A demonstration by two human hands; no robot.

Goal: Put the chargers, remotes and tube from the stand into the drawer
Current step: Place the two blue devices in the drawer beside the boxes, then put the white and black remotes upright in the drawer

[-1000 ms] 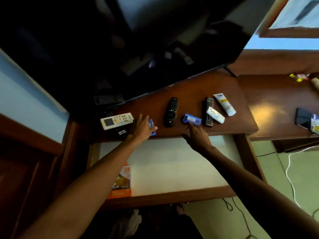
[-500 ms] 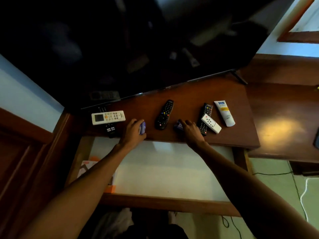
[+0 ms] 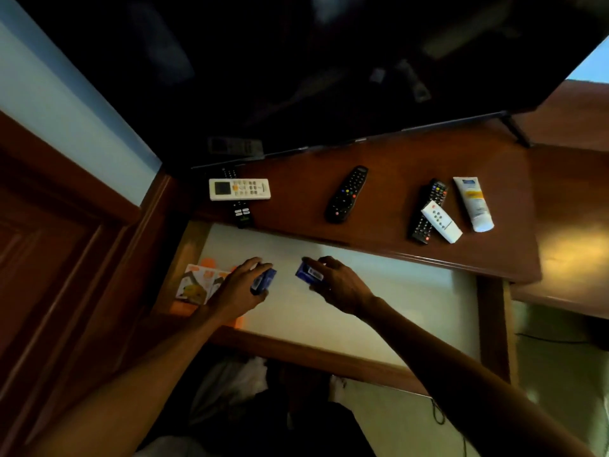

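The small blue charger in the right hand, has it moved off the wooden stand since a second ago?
Yes. The small blue charger has come off the wooden stand toward the person and is over the open drawer.

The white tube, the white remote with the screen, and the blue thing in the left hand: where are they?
White tube (image 3: 473,203), head view, middle of its body.
White remote (image 3: 239,189), head view, centre of its button face.
Blue charger (image 3: 264,279), head view, visible end, gripped by the left hand (image 3: 238,290).

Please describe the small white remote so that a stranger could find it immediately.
Look at the wooden stand under the dark screen, toward its right end. The small white remote lies across a long black remote, left of the white tube. It is the shortest remote.
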